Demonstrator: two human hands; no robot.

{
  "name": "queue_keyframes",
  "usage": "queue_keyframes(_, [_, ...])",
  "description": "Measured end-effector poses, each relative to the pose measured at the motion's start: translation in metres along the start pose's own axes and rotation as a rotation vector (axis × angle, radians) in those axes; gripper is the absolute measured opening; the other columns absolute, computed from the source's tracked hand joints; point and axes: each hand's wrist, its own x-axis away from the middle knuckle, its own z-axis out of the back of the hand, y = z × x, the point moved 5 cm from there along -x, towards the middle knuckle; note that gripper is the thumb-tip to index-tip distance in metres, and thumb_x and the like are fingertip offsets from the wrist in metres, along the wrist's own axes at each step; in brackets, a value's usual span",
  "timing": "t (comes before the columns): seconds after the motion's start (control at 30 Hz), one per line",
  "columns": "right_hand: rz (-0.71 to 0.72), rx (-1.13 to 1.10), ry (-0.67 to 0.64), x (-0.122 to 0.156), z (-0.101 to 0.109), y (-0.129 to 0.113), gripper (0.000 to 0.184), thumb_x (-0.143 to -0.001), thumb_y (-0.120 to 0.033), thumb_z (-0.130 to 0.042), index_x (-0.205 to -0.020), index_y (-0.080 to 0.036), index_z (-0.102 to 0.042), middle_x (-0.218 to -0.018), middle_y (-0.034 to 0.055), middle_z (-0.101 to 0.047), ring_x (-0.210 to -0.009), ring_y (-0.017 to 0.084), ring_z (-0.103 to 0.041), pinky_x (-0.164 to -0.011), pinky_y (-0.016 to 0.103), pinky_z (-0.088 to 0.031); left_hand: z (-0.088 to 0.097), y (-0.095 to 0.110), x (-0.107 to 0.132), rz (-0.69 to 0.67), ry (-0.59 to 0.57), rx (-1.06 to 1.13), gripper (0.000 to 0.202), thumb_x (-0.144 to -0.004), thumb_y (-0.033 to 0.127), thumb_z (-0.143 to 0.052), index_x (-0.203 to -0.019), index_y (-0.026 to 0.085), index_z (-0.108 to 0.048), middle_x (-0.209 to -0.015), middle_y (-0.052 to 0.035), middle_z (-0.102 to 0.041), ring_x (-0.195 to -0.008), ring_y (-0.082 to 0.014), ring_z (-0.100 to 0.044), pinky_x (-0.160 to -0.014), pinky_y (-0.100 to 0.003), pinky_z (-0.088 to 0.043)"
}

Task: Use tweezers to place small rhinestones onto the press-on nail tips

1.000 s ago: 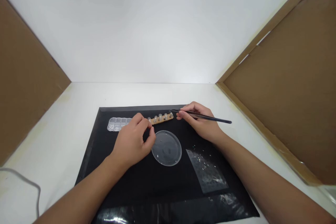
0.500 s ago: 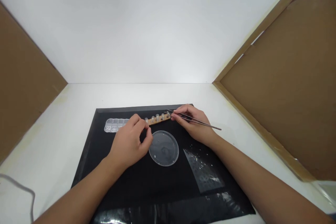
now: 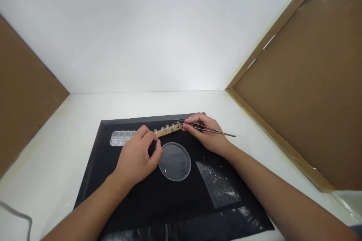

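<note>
My right hand (image 3: 202,131) is closed around metal tweezers (image 3: 217,131). The tweezers' tips are over the right end of a narrow tan strip (image 3: 167,131), which carries a row of several clear nail tips (image 3: 167,127). At the strip's other end my left hand (image 3: 140,152) is curled, thumb and forefinger pinched together at its edge; the exact contact is partly hidden by the fingers. Just below the strip lies a round clear dish (image 3: 175,163) with a few tiny pieces in it. Whether the tweezers grip anything is too small to tell.
A clear compartment box (image 3: 120,138), partly behind my left hand, holds small shiny pieces. Tiny light bits lie on and around a clear sheet (image 3: 217,188) at the right of the black mat (image 3: 135,205). Brown cardboard panels (image 3: 305,94) stand at both sides; a grey cable (image 3: 19,214) lies left.
The camera's view has shifted slightly, moving the whole scene a little left. Both hands keep nearly the same places at the strip, and the tweezers stay at its right end.
</note>
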Motion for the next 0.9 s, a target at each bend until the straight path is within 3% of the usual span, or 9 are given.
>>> queue_keyframes(0.43, [0.033, -0.020, 0.074, 0.000, 0.012, -0.008, 0.029, -0.094, -0.049, -0.080, -0.094, -0.022, -0.068, -0.082, 0.0048, -0.079, -0.075, 0.021, -0.078, -0.071, 0.033, -0.063, 0.000, 0.001, -0.001, -0.002, 0.010, -0.008, 0.011, -0.100, 0.024, -0.054, -0.091, 0.022, -0.060, -0.091, -0.0021, -0.058, -0.069, -0.0143, -0.054, -0.062, -0.030, -0.042])
queue_keyframes(0.67, [0.133, -0.001, -0.007, 0.007, 0.007, -0.025, 0.021, -0.100, -0.039, -0.074, -0.093, -0.022, -0.064, -0.082, 0.0041, -0.077, -0.071, 0.018, -0.076, -0.066, 0.030, -0.060, 0.001, 0.001, -0.002, -0.027, 0.035, -0.045, 0.005, -0.099, 0.026, -0.057, -0.097, 0.023, -0.061, -0.094, -0.0033, -0.061, -0.084, -0.0196, -0.061, -0.070, -0.032, -0.047])
queue_keyframes(0.9, [0.131, -0.119, -0.047, 0.012, -0.002, -0.029, 0.021, -0.103, -0.037, -0.070, -0.100, -0.022, -0.056, -0.081, 0.0031, -0.075, -0.069, 0.017, -0.075, -0.066, 0.030, -0.061, -0.002, 0.005, -0.003, -0.120, -0.010, -0.037, 0.006, -0.100, 0.025, -0.057, -0.098, 0.021, -0.062, -0.092, -0.0046, -0.060, -0.089, -0.0225, -0.056, -0.077, -0.038, -0.048])
